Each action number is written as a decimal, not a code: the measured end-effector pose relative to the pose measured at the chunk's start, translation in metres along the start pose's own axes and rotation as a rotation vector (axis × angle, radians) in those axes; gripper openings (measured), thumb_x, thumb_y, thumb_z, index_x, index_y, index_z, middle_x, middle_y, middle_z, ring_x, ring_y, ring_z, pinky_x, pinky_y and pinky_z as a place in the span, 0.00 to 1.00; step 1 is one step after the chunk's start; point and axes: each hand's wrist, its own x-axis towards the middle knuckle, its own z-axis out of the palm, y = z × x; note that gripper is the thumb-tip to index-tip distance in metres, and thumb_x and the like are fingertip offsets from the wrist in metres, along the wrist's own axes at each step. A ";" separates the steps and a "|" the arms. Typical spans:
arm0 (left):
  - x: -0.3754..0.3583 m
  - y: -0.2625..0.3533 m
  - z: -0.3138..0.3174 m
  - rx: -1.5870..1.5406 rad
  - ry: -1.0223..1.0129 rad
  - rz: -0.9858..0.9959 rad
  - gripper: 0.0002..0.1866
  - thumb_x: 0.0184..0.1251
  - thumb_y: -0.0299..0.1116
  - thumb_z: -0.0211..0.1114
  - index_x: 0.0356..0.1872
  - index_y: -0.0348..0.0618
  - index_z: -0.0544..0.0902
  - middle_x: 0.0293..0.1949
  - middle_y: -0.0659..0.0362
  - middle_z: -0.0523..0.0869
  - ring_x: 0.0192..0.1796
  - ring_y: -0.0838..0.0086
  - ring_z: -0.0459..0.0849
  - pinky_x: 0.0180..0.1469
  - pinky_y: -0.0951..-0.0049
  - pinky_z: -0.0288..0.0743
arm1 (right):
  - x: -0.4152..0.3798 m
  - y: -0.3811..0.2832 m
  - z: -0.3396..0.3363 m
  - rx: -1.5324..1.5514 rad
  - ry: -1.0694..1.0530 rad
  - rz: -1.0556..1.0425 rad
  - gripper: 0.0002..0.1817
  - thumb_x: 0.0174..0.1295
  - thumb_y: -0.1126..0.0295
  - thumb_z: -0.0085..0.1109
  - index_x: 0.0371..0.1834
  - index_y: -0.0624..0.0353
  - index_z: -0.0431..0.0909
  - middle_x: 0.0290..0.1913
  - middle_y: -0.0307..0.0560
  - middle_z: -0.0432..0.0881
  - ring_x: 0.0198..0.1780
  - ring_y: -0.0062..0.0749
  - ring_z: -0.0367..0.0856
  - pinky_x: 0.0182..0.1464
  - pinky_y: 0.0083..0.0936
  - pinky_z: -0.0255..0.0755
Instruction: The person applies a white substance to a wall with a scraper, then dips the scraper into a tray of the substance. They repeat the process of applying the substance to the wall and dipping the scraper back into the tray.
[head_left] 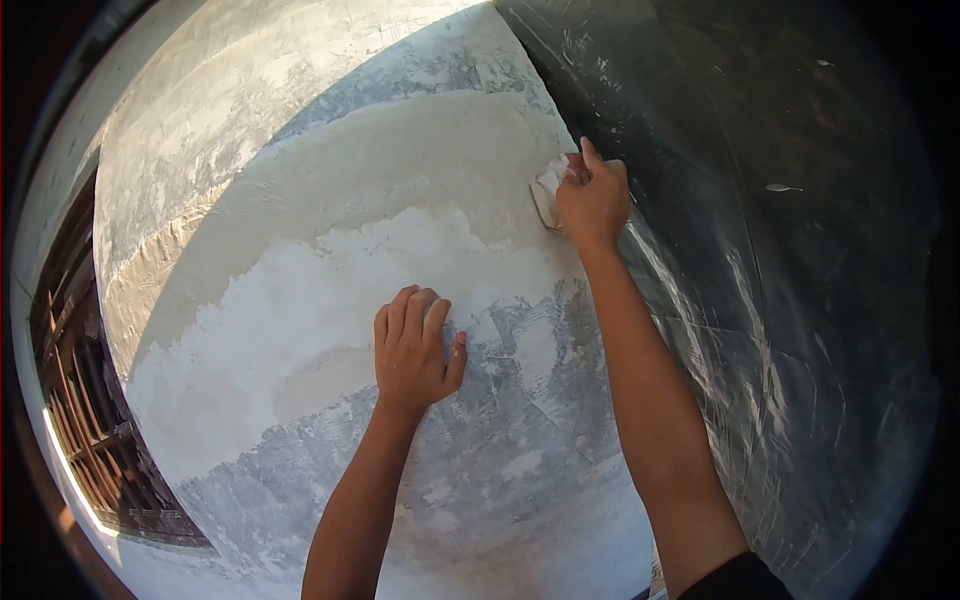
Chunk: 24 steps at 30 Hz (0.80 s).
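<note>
A wall (400, 150) with pale, wet-looking filler over rough grey patches takes up the middle of the view. My right hand (596, 200) is closed on a putty scraper (549, 195) at the wall's right edge. White putty coats the scraper, and a reddish part shows beside my fingers. Lower and to the left, my left hand (414, 345) is at the wall with its back toward me. Its fingers are loosely bent, the thumb stands apart, and nothing shows in it. Whether its fingertips touch the wall is hard to see.
A dark plastic sheet (790, 300), creased and spotted with white, hangs along the right side of the wall. On the left is an opening with brown wooden slats (85, 400). Sunlight falls on the upper left of the wall.
</note>
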 end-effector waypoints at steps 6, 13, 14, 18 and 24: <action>-0.001 0.001 0.000 -0.003 0.008 -0.003 0.20 0.55 0.35 0.60 0.48 0.38 0.73 0.49 0.49 0.77 0.58 0.50 0.73 0.58 0.54 0.61 | -0.017 0.010 0.004 -0.089 -0.111 -0.013 0.25 0.55 0.70 0.61 0.59 0.46 0.80 0.46 0.43 0.77 0.51 0.38 0.79 0.58 0.45 0.64; -0.001 0.001 -0.003 -0.027 0.001 0.002 0.20 0.54 0.34 0.60 0.48 0.37 0.74 0.49 0.49 0.77 0.58 0.50 0.73 0.58 0.54 0.62 | -0.026 -0.008 0.002 -0.062 -0.275 -0.149 0.25 0.54 0.71 0.62 0.59 0.47 0.80 0.43 0.43 0.77 0.50 0.38 0.78 0.55 0.42 0.64; -0.003 0.001 -0.004 -0.028 -0.005 0.004 0.20 0.54 0.34 0.60 0.48 0.37 0.74 0.49 0.49 0.77 0.58 0.50 0.73 0.58 0.54 0.62 | -0.018 0.008 0.008 -0.053 -0.137 -0.118 0.25 0.54 0.71 0.63 0.59 0.47 0.80 0.43 0.44 0.77 0.50 0.39 0.78 0.55 0.41 0.66; -0.001 -0.001 -0.003 -0.038 -0.012 0.014 0.20 0.54 0.35 0.61 0.47 0.37 0.74 0.49 0.48 0.77 0.58 0.51 0.73 0.58 0.54 0.62 | -0.008 0.006 -0.006 0.014 0.014 0.011 0.26 0.53 0.71 0.64 0.59 0.46 0.80 0.44 0.44 0.77 0.53 0.38 0.77 0.58 0.37 0.66; -0.001 0.000 -0.003 -0.060 -0.024 0.016 0.20 0.53 0.35 0.62 0.48 0.38 0.75 0.50 0.48 0.76 0.58 0.51 0.72 0.58 0.54 0.63 | -0.006 -0.006 0.003 -0.138 0.006 0.007 0.27 0.55 0.70 0.62 0.62 0.47 0.78 0.45 0.44 0.78 0.53 0.38 0.77 0.54 0.41 0.69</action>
